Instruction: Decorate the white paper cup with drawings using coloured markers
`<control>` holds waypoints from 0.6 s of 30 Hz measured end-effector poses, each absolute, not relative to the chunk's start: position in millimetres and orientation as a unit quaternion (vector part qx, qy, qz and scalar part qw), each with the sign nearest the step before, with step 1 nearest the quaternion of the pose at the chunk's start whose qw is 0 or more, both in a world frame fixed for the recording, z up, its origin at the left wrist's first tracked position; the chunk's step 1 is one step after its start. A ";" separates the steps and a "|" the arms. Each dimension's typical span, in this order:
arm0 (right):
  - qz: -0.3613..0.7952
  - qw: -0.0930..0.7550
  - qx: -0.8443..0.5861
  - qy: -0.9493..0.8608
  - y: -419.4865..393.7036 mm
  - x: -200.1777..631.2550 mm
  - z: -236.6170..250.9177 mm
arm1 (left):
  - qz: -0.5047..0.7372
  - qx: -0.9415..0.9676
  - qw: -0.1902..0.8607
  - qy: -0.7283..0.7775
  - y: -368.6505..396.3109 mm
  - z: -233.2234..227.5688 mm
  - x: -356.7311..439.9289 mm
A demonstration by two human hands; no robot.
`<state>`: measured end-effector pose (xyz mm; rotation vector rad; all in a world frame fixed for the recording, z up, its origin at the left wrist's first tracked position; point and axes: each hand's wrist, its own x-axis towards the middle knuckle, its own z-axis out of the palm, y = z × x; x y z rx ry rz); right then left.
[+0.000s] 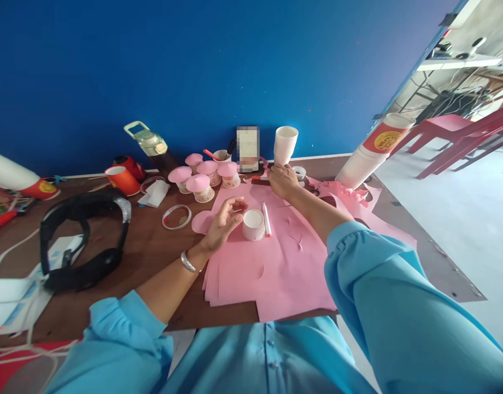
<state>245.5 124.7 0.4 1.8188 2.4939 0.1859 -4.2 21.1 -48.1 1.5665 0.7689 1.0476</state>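
**On the bench, over pink paper**

On the pink paper sheets (pixel 272 268), my left hand (pixel 224 219) is hovering loosely curled, gripping nothing, just beside a small white paper cup (pixel 253 224) and a marker (pixel 267 219). My right hand (pixel 282 180) is reaching below the white cup stack (pixel 285 144); I cannot tell its grip.
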 end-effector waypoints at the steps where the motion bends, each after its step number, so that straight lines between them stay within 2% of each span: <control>1: 0.064 0.003 0.586 0.808 122.4 246.3 1.9 | 0.446 0.651 0.517 0.332 21.2 -48.0 -3.6; 7: 0.079 -0.110 0.565 0.814 91.8 246.8 16.8 | 0.503 0.625 0.462 0.379 22.1 -42.8 0.6; 9: 0.027 -0.176 0.484 0.857 79.2 244.6 16.8 | 0.512 0.624 0.457 0.374 23.4 -43.5 2.2; 13: -0.020 -0.193 0.382 0.904 62.9 239.7 8.0 | 0.499 0.630 0.447 0.392 26.6 -46.9 4.7; 18: -0.054 -0.206 0.415 0.885 62.6 252.0 1.3 | 0.502 0.613 0.436 0.426 32.4 -47.1 -1.2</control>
